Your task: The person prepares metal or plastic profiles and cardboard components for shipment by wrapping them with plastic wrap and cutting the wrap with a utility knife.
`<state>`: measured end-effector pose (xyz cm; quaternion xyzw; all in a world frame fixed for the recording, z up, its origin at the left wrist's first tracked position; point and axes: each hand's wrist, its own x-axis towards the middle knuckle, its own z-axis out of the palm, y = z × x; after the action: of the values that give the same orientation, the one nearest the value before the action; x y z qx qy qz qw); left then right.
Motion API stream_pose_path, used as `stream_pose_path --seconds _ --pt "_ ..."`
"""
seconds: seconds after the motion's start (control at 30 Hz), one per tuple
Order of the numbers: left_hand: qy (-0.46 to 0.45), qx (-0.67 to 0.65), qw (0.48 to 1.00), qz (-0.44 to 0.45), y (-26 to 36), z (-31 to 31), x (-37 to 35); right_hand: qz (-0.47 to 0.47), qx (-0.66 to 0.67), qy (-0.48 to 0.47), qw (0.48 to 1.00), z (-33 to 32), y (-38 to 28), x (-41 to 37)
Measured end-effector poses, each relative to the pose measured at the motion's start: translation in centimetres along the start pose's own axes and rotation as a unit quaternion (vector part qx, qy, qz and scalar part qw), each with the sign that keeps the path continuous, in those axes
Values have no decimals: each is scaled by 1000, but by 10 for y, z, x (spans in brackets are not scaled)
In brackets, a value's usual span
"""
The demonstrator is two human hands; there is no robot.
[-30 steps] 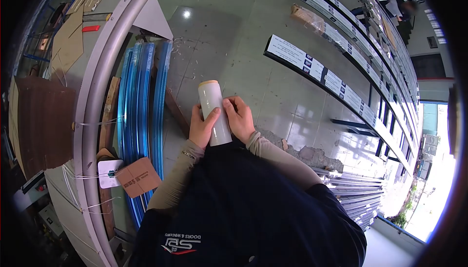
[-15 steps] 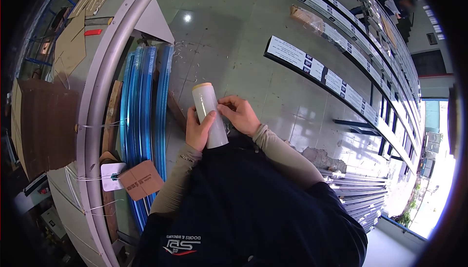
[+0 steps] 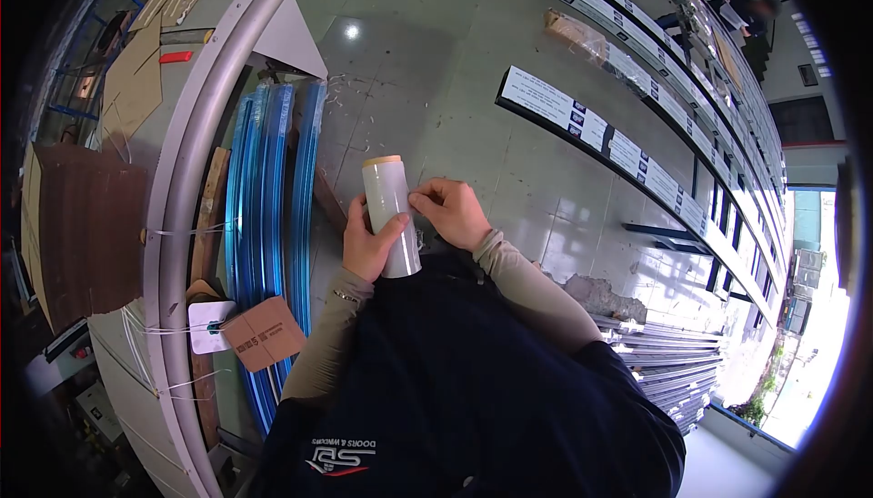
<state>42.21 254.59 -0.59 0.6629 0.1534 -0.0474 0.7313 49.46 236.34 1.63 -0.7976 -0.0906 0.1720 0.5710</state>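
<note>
A roll of clear stretch film (image 3: 389,202) with a tan cardboard core stands nearly upright in front of my body. My left hand (image 3: 371,248) is wrapped round its lower left side, thumb across the front. At the roll's right edge is my right hand (image 3: 453,214), its thumb and fingertips pinched together against the film. Whatever lies between those fingertips is too small to make out.
Blue-wrapped profiles (image 3: 264,225) stand left, beside a bench with a rounded metal edge (image 3: 182,180). A brown cardboard piece (image 3: 264,332) hangs there on ties. Labelled long profiles (image 3: 600,134) lie on racks to the right. Another person (image 3: 750,20) is at the far right.
The film roll has tilted slightly more upright in my left hand. My right hand has shifted a little to the right, still at the roll's edge.
</note>
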Motion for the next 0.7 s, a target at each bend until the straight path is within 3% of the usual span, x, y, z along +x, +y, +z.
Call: stream_pose_path --seconds 0.13,0.23,0.3,0.37,0.47,0.57,0.7 --pt "-17 -15 1000 9 -1 -3 0 -22 -64 6 998 0 -9 0" --pt "-20 -71 997 5 2 -3 2 -16 -77 95 992 9 14 7" --pt "-21 -82 996 7 5 -2 1 76 91 138 983 21 22 8" --pt "-27 -93 995 0 3 -1 1 188 301 175 918 34 18 5" --pt "-35 -218 973 -61 -1 4 -1 183 277 208 920 43 22 5" --pt "-48 -275 957 -83 -7 7 -4 99 112 232 961 46 37 10" --pt "-65 -265 959 -74 -15 11 -6 21 -53 264 963 42 57 22"
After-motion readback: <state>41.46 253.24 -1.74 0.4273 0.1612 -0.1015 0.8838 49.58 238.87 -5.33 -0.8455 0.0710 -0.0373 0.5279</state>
